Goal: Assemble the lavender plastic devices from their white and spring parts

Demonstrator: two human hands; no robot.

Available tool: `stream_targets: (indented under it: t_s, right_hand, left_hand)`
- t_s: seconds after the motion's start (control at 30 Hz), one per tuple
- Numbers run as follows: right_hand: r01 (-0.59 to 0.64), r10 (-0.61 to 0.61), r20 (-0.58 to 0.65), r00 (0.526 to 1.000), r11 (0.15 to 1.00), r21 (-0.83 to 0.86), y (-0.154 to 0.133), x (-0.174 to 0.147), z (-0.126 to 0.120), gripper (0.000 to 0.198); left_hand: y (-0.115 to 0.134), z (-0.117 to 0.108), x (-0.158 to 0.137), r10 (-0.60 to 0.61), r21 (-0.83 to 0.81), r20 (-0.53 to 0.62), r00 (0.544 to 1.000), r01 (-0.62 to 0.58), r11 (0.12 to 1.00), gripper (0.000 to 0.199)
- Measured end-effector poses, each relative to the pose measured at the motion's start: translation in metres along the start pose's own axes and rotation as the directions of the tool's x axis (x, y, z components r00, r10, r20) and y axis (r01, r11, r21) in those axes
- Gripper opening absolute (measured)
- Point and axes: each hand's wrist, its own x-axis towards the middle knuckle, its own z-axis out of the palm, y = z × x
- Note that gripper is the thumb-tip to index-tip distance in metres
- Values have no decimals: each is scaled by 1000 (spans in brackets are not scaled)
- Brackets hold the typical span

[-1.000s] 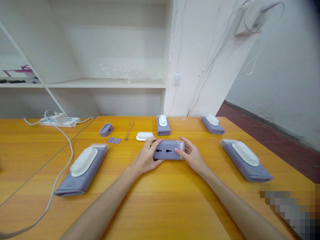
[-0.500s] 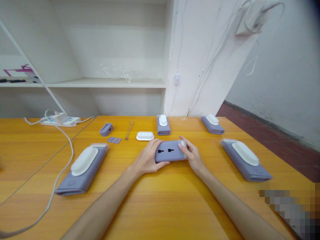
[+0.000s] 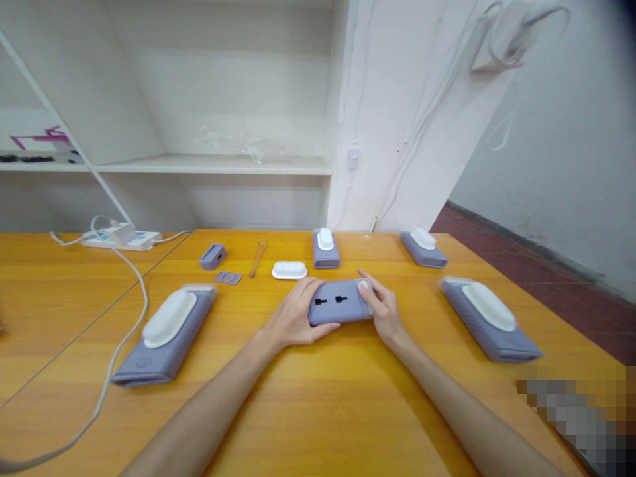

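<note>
A purple-grey plastic case (image 3: 348, 309) with two black keyhole-like slots in its upper face is held between my hands over the table. My left hand (image 3: 297, 311) wraps round its left end, thumb along the near edge. At the right end, which looks paler, my right hand (image 3: 385, 310) grips with the thumb on top and fingers behind. Just beyond lies a white brush head (image 3: 290, 269), bristly side up. Farther left are a coil spring (image 3: 258, 258), flat purple-grey pieces (image 3: 228, 277) and a small hollow purple-grey block (image 3: 212, 256).
Similar cases topped with white oval parts stand around: left (image 3: 171, 331), back middle (image 3: 326, 250), back right (image 3: 424, 248) and right (image 3: 489, 318). A power strip (image 3: 122, 237) sits back left, its white cable (image 3: 142, 291) crossing the table. White shelving (image 3: 213, 164) rises behind.
My right thumb has shifted slightly over the case's right end. Both hands keep their hold, and the case stays in nearly the same place. The view has moved very slightly.
</note>
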Motion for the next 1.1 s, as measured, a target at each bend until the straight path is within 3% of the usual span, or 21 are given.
stream_targets:
  t_s: [0.1,0.27,0.4,0.5,0.6,0.8,0.97,1.1]
  right_hand:
    - [-15,14,23,1000,999,30,2,1,0,60]
    - [25,-27,-69,997,999,-27,5,-1,2,58]
    - [-45,45,5,999,995,91,3,4,-3,55]
    - [-74,89,-89,992,984,161,6,10,-12,59]
    - [-56,73,-146,987,991,120,11,12,-19,65]
    - [-84,87,-48,995,995,60,6,8,-16,71]
    - [-118,112,127,986,992,45,-2,-1,-10,63]
    - [-112,115,199,973,993,-29,-6,-8,-7,66]
  left_hand:
    - [-1,0,-1,3,5,-16,1000,-3,1000,74]
    - [-2,1,-1,12,15,-28,1000,-12,1000,75]
    - [-3,-1,-1,27,11,-35,999,-27,1000,74]
    - [-5,-4,-1,-1,21,-86,996,3,1000,69]
    - [-6,-5,-1,-35,29,-131,991,40,999,67]
    - [-8,-3,-1,-18,12,-77,997,19,1000,72]
    - [-10,-4,-1,28,-2,-7,1000,-28,1000,75]
    - [-13,-4,-1,29,23,14,999,-29,999,77]
